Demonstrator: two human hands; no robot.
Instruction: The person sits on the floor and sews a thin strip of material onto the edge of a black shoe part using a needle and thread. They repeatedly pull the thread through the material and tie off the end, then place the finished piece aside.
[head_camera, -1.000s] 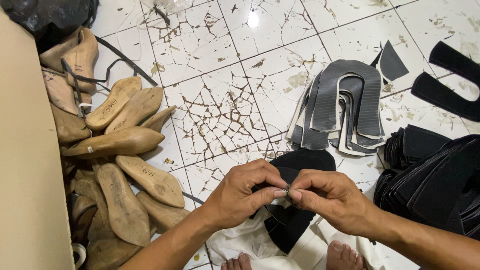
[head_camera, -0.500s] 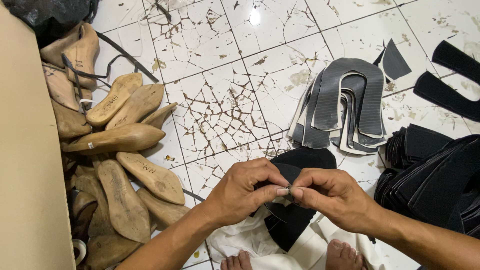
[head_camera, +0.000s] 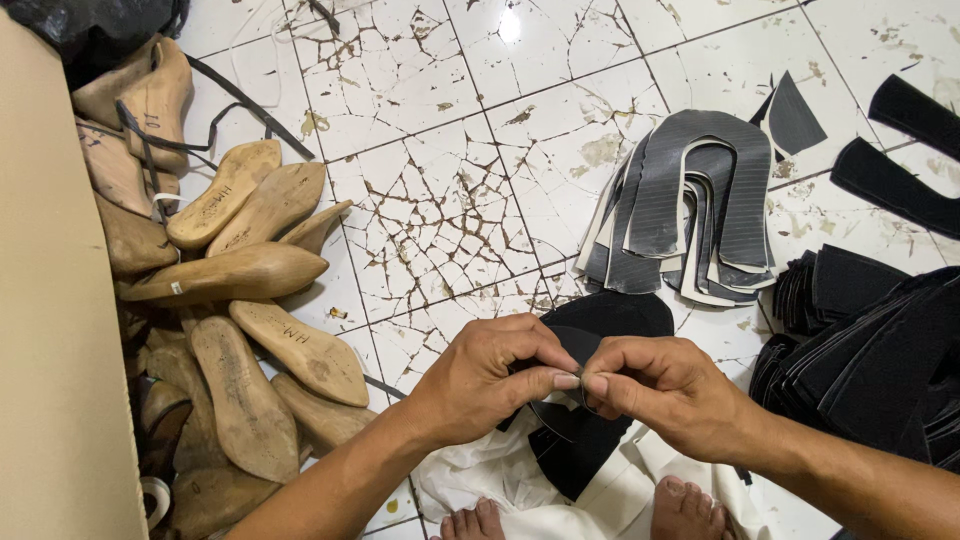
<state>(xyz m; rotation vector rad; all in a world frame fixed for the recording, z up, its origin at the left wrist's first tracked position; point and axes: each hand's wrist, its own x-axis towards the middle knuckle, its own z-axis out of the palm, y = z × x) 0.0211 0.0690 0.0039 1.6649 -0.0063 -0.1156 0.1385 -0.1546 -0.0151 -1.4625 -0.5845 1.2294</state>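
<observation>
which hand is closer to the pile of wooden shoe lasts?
Left. The left hand sits just right of the wooden shoe lasts; the right hand lies farther right, beyond it.

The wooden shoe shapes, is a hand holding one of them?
No, the wooden shoe shapes lie piled on the floor, while the left hand and right hand pinch a black piece.

Left hand (head_camera: 480, 380) and right hand (head_camera: 665, 390) pinch a black shoe piece (head_camera: 590, 440) together, fingertips meeting | wooden shoe lasts (head_camera: 250, 270) heaped at left | grey striped cut pieces (head_camera: 690, 200) on cracked white tiles (head_camera: 440, 200)
</observation>
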